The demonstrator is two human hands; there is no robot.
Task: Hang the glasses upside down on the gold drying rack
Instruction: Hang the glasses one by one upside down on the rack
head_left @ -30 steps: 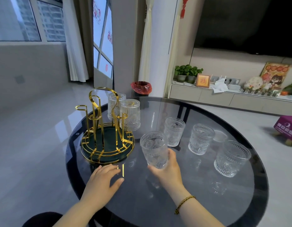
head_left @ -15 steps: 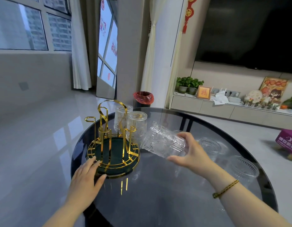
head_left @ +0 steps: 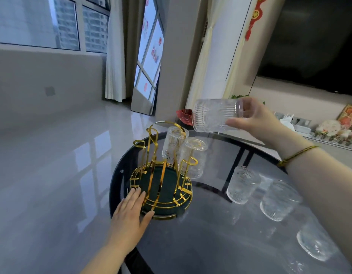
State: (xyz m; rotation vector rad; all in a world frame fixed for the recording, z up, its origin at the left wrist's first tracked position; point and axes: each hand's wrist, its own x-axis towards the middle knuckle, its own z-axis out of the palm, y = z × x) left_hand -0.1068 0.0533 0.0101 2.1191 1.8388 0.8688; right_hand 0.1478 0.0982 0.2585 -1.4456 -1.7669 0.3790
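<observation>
A ribbed glass (head_left: 214, 115) is gripped on its side by the right hand (head_left: 256, 120), raised above the gold rack (head_left: 161, 186). The rack's base rim is pressed by the flat, open left hand (head_left: 129, 212). Two glasses (head_left: 184, 155) are hung upside down on it; three glasses (head_left: 277, 200) are left upright on the table (head_left: 210, 244).

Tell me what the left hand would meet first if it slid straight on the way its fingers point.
The left hand already touches the gold drying rack at its base rim; going on, it would likely press into the base.
</observation>
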